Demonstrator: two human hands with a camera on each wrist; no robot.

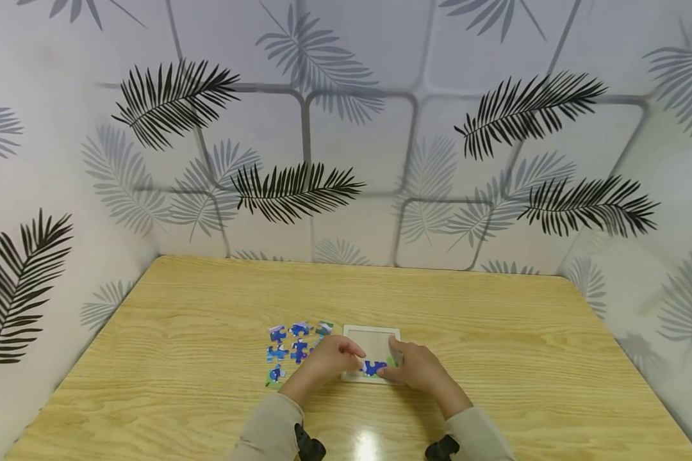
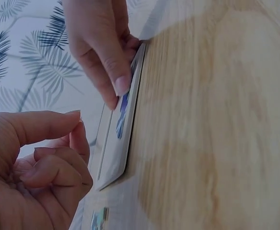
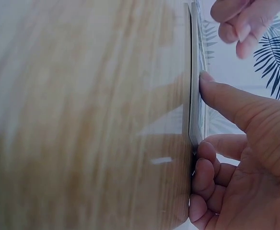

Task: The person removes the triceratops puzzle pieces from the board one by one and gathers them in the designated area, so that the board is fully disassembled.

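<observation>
A pale square puzzle tray (image 1: 354,329) lies on the table, with blue and green pieces (image 1: 373,367) along its near side. My right hand (image 1: 420,366) holds the tray at its right side. In the right wrist view the thumb (image 3: 224,98) rests on the top face and the curled fingers lie against the edge. My left hand (image 1: 331,357) hovers over the tray's left side. Its fingers are loosely bent in the left wrist view, thumb and index fingertips (image 2: 73,116) close together, and no piece shows plainly between them.
Several loose jigsaw pieces (image 1: 298,349) lie in rough rows left of the tray, partly hidden by my left hand. The wooden table (image 1: 207,307) reaches back to a wall (image 1: 357,134) with a leaf pattern.
</observation>
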